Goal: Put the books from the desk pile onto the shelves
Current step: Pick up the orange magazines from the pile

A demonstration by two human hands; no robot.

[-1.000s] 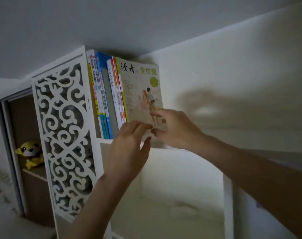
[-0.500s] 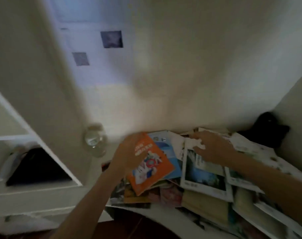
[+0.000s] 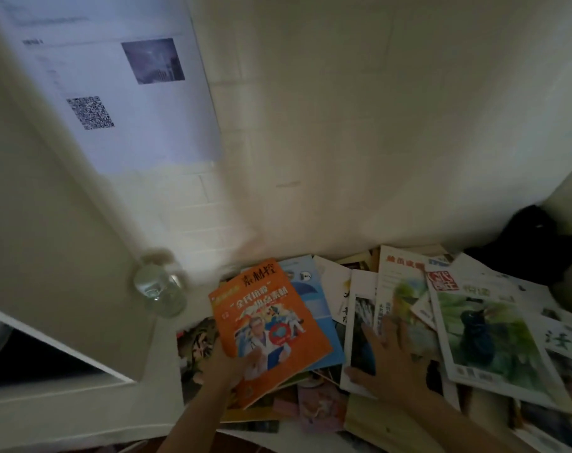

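Note:
A loose pile of books and magazines (image 3: 493,338) covers the desk at the lower right. My left hand (image 3: 227,364) grips the near left edge of an orange book (image 3: 268,325), thumb on its cover, lifting it off the pile with a blue book (image 3: 314,299) just under it. My right hand (image 3: 392,358) lies flat with spread fingers on a white-edged magazine (image 3: 363,325) in the middle of the pile. A green-covered magazine (image 3: 487,335) lies to the right of that hand. The shelves' white side panel (image 3: 49,256) stands at the left.
A clear glass jar (image 3: 158,289) stands on the desk between the shelf panel and the pile. A paper sheet with a QR code (image 3: 114,93) hangs on the wall. A black object (image 3: 532,243) sits in the far right corner. A dark shelf compartment (image 3: 26,361) opens at lower left.
A second ago both hands were at the row of books on the top shelf. The view has dropped to the desk; my left hand took the orange book, my right hand moved nearer on the pile.

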